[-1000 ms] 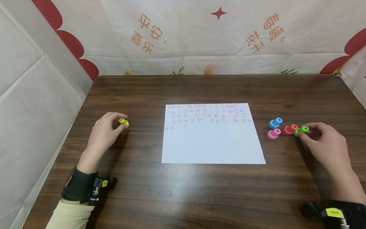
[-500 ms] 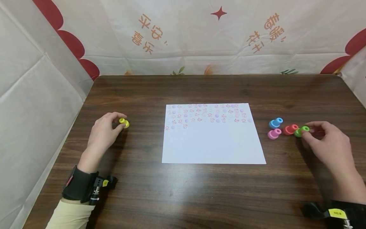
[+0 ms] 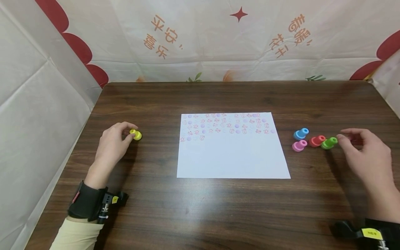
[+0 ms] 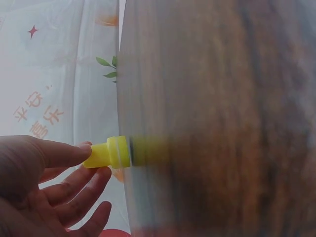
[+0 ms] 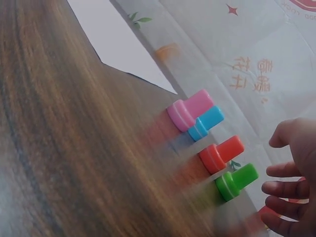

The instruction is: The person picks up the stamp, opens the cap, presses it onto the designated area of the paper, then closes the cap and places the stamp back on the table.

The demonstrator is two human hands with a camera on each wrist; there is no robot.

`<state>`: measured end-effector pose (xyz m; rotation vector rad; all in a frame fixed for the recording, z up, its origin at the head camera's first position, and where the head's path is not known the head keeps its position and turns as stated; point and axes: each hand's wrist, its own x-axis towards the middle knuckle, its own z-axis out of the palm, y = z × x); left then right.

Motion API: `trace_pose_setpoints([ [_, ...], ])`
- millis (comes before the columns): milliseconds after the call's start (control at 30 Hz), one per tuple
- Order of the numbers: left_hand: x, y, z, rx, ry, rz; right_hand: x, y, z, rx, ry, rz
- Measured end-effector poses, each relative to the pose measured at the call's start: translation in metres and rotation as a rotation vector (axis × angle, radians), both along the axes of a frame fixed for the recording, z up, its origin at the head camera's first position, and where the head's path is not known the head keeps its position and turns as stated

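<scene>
A yellow self-inking-style stamp (image 3: pixel 135 134) stands on the table at the left. My left hand (image 3: pixel 114 142) is just beside it, thumb and fingertips loosely about the handle end, as the left wrist view shows. Whether they still touch it is hard to tell. At the right, a green stamp (image 3: pixel 329 143) stands beside a red stamp (image 3: pixel 317 141), with a blue stamp (image 3: pixel 301 133) and a pink stamp (image 3: pixel 299 146) next to them. My right hand (image 5: pixel 296 177) is apart from the green stamp, fingers spread and holding nothing.
A white sheet of paper (image 3: pixel 232 158) lies mid-table, rows of small red and purple prints across its upper part. The brown wooden table (image 3: pixel 187 215) meets a patterned cloth (image 3: pixel 200 38) at its far edge.
My right hand has let go of the green stamp and drawn back to the right. My left hand has eased slightly left, uncovering more of the yellow stamp.
</scene>
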<state>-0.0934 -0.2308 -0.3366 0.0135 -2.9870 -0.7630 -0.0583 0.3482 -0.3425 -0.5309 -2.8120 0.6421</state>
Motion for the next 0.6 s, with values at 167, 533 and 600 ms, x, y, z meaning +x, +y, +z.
trace_pose_setpoints([
  [167,0.002,0.002,0.002,0.004,0.041,0.002,0.001,-0.003,0.006,-0.017,0.048,-0.036],
  [533,0.006,0.008,0.008,0.036,0.115,-0.008,-0.001,-0.011,0.018,-0.055,0.213,-0.141],
  [600,0.007,0.009,0.010,0.043,0.121,-0.008,-0.001,-0.013,0.019,-0.074,0.248,-0.132],
])
